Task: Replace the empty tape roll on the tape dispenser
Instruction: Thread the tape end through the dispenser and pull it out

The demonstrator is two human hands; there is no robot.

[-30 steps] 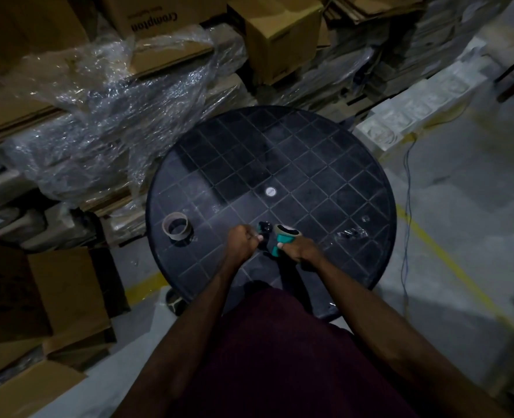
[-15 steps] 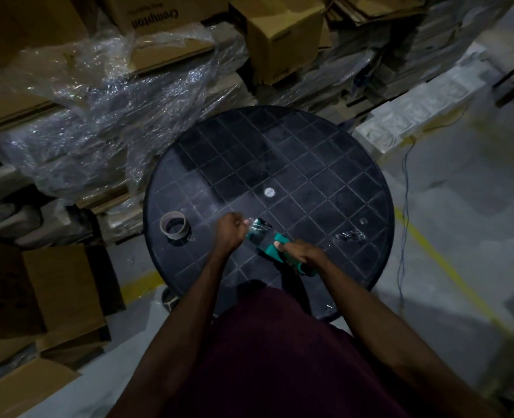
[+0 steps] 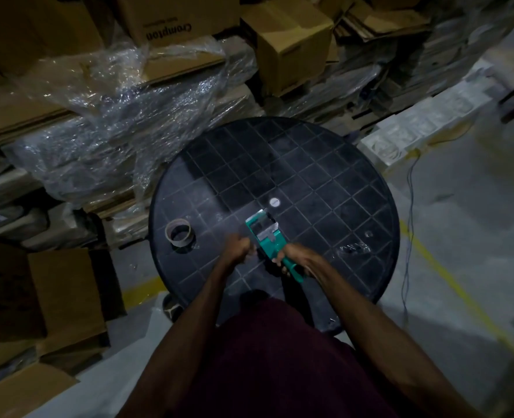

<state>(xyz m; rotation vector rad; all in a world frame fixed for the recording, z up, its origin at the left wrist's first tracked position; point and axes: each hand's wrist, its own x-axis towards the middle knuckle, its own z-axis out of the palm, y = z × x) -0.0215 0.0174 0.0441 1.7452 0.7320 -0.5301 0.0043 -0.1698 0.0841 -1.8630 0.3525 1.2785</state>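
At far left, flattened cartons lie on the floor, and above them crumpled plastic wrap spills over stacked boxes, one printed with the word Crompton, seen upside down. The round black table, its top ribbed in a grid, fills the middle of the view. On its left part stands the empty core, a brown cardboard ring resting flat with its hole facing up, well apart from both hands. To its right, the left hand is curled into a fist just beside the dispenser's left edge; it is blurred, and I cannot tell what, if anything, it pinches. The dispenser is teal, held over the table's near half with its front frame and metal plate pointing away from the person, toward a small white disc at the table's centre. No roll can be made out on it in this dim view. The right hand is wrapped tight around the dispenser's handle, whose teal end pokes out below the fingers. Further right, a crinkled scrap of clear film lies on the tabletop. Beyond the table's right rim, a thin cable trails down the grey floor beside a yellow line, with white moulded packing above.
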